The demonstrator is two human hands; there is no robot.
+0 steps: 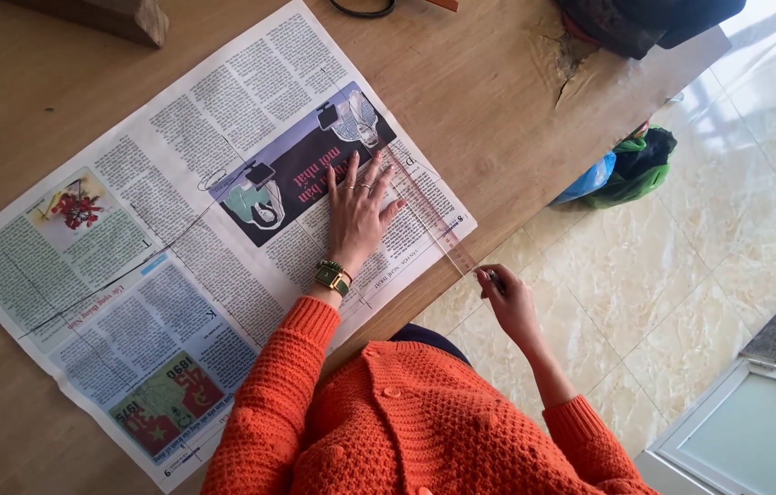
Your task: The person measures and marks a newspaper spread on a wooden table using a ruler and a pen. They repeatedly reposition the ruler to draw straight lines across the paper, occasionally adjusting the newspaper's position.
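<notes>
A large newspaper sheet (pixel 159 238) lies spread on a wooden table (pixel 498 101), with thin lines drawn across it. My left hand (pixel 359 209) presses flat on the paper, fingers apart, beside a clear plastic ruler (pixel 432 220) that runs along the sheet's near edge. A dark watch sits on that wrist. My right hand (pixel 505 298) is off the table edge at the ruler's near end, fingers pinched around a small dark pen or pencil (pixel 494 278). I wear an orange knitted sweater.
A wooden block (pixel 122 16) sits at the table's far left corner, a dark bag (pixel 644 20) at the far right. Green and blue plastic bags (pixel 626 170) lie on the tiled floor beside the table. A white framed panel (pixel 754 431) stands at lower right.
</notes>
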